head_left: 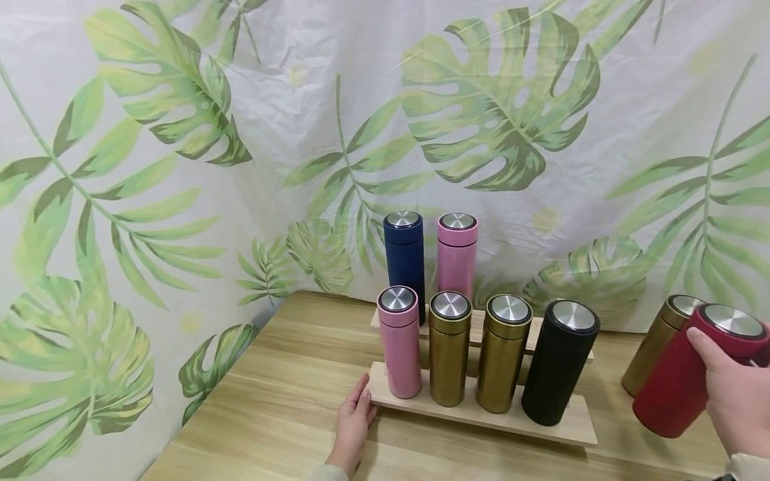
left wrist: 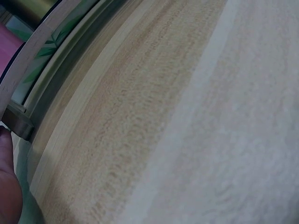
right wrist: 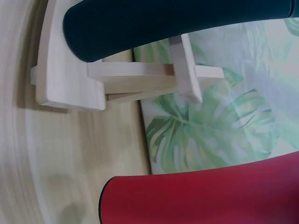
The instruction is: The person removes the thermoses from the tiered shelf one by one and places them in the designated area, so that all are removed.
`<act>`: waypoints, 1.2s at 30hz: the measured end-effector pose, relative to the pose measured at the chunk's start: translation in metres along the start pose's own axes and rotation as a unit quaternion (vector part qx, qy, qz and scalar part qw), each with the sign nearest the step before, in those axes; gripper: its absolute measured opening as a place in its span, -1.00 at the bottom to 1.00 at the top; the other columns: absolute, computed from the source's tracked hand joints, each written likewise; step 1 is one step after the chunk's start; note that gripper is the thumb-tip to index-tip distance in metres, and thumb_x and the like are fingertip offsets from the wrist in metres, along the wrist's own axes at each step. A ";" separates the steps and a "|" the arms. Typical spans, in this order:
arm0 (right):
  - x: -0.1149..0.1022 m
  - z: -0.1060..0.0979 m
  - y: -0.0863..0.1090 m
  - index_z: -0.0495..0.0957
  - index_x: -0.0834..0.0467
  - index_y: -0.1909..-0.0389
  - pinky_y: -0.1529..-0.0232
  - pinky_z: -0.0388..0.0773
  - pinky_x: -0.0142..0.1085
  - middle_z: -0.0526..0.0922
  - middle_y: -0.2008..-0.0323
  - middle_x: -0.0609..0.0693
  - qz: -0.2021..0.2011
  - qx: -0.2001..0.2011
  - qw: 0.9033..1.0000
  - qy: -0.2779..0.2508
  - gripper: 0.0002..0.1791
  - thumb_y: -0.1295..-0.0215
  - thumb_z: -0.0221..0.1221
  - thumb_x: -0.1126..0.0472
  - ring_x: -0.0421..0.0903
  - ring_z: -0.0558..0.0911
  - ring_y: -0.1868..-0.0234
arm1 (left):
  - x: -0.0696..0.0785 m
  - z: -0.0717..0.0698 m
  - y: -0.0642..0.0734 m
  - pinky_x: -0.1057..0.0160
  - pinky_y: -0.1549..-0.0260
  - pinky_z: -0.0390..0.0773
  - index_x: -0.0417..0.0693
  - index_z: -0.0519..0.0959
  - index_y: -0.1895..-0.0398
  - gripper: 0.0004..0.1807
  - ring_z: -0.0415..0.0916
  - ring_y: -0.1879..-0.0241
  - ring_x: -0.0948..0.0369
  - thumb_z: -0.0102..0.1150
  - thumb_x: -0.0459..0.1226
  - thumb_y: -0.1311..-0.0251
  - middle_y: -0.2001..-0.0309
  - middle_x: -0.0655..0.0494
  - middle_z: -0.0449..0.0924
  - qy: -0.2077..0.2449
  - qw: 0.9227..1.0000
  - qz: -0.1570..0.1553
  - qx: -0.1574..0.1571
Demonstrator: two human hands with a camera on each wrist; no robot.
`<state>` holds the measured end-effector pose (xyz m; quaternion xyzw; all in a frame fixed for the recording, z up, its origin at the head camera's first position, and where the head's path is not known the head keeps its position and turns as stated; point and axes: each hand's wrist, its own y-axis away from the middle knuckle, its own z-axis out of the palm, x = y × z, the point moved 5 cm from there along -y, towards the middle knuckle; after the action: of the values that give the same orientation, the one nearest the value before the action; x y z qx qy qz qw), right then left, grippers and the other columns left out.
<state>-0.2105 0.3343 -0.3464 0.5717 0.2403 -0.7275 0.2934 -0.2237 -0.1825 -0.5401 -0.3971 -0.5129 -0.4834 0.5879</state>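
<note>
My right hand (head_left: pixel 736 394) grips a red thermos bottle (head_left: pixel 674 381) with a silver-topped lid, thumb along its near side. The red bottle (right wrist: pixel 201 200) is tilted and off the table in the right wrist view. Partly hidden behind it is a gold bottle (head_left: pixel 652 354). At the left end of a two-tier wooden rack, my left hand (head_left: pixel 351 424) touches the front board (head_left: pixel 481 415) with extended fingers. On that board stand a pink bottle (head_left: pixel 402 354), two gold bottles (head_left: pixel 448 361) and a black bottle (head_left: pixel 559 367).
The rack's rear, higher board (head_left: pixel 475 327) carries a blue bottle (head_left: pixel 405 260) and another pink bottle (head_left: pixel 457 264). Below is a wood-grain table (head_left: pixel 271 387). A leaf-patterned curtain (head_left: pixel 271 167) hangs behind the table and along its left side.
</note>
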 end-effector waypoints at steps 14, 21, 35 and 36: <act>0.025 -0.014 -0.017 0.15 -0.10 -0.26 0.12 0.24 -0.80 0.31 0.11 -0.35 0.007 0.020 0.999 0.033 -0.22 -0.04 0.24 0.37 -0.44 0.35 0.05 | 0.001 0.001 0.000 -0.01 -0.19 0.29 -0.30 0.09 -0.36 -0.52 0.06 -0.31 -0.16 -0.30 -0.32 -0.43 -0.38 -0.33 -0.04 -0.003 1.000 -0.003 -0.001; 0.035 -0.020 -0.024 0.10 -0.13 -0.32 0.08 0.16 -0.82 0.28 0.13 -0.41 0.016 0.011 0.996 0.086 -0.19 -0.07 0.26 0.28 -0.48 0.32 0.05 | 0.004 -0.001 -0.001 0.04 -0.19 0.31 -0.28 0.07 -0.38 -0.52 0.05 -0.31 -0.14 -0.31 -0.33 -0.44 -0.39 -0.31 -0.06 -0.006 1.000 -0.007 -0.013; 0.040 -0.021 -0.023 0.11 -0.15 -0.31 -0.12 0.14 -0.72 0.28 -0.08 -0.37 -0.001 0.020 0.988 0.151 -0.21 -0.07 0.25 0.23 -0.40 0.31 -0.10 | 0.002 -0.005 -0.003 0.05 -0.18 0.35 -0.26 0.10 -0.37 -0.51 0.09 -0.30 -0.10 -0.26 -0.30 -0.43 -0.37 -0.31 0.00 -0.007 1.000 -0.021 -0.017; 0.040 -0.021 -0.022 0.07 -0.16 -0.34 -0.20 0.10 -0.66 0.24 -0.14 -0.36 -0.001 0.020 0.986 0.166 -0.19 -0.09 0.24 0.20 -0.38 0.27 -0.17 | 0.002 -0.005 -0.003 0.05 -0.18 0.35 -0.26 0.10 -0.37 -0.51 0.10 -0.30 -0.10 -0.25 -0.29 -0.43 -0.37 -0.32 0.00 -0.006 1.000 -0.021 -0.017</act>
<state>-0.2189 0.3583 -0.3900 0.6901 0.2710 -0.6276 0.2375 -0.2251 -0.1879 -0.5392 -0.3991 -0.5166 -0.5014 0.5678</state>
